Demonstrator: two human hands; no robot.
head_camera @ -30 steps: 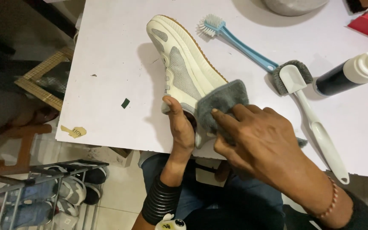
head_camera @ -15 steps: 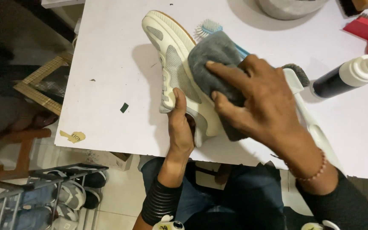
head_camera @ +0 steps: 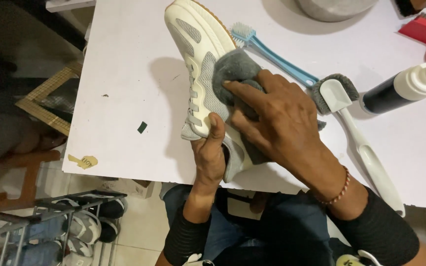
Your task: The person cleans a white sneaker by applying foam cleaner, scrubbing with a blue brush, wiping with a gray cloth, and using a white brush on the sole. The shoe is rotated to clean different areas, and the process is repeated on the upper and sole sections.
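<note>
Cream mesh sneaker [head_camera: 200, 64] lies on its side, grey cloth [head_camera: 235, 74] pressed against it

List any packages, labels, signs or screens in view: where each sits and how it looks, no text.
Pump bottle: lying at the right of the white table, dark body, white pump top.
Paper scrap: stuck near the table's front left corner, yellowish, torn outline, some marking on it.
Small green scrap: on the table left of the shoe, dark green, roughly square.
No signs or screens in view.
</note>
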